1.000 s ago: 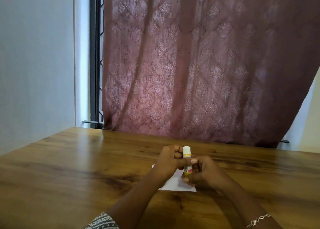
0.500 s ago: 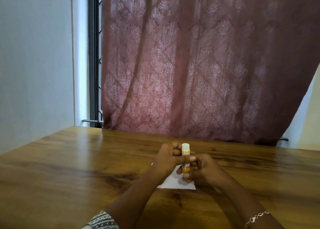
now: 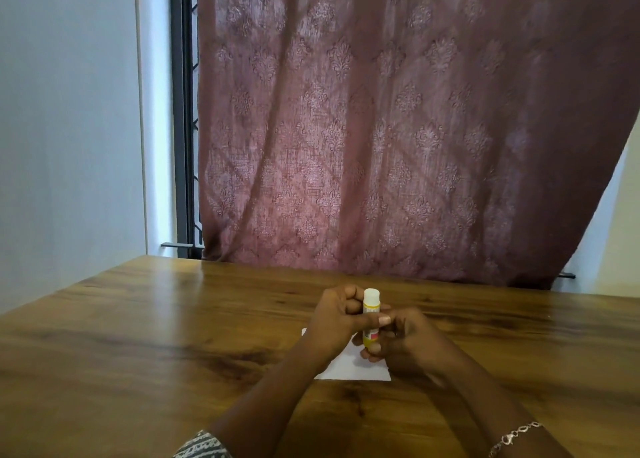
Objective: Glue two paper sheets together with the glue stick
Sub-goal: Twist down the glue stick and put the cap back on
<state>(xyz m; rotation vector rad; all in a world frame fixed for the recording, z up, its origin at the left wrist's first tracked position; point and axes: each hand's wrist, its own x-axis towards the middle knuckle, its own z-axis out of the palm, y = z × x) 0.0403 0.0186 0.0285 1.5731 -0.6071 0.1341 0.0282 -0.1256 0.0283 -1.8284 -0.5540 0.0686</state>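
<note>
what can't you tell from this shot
All in the head view:
- Paper: mostly under the left hand and right hand; one sheet or two, cannot tell.
- Glue stick: label too small and crossed by a thumb; the white top may be cap or glue.
- Window: mostly hidden by the curtain.

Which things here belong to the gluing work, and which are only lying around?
For the job:
- glue stick, held by left hand and right hand
- paper on the table

Not part of it:
- curtain
- bracelet
</note>
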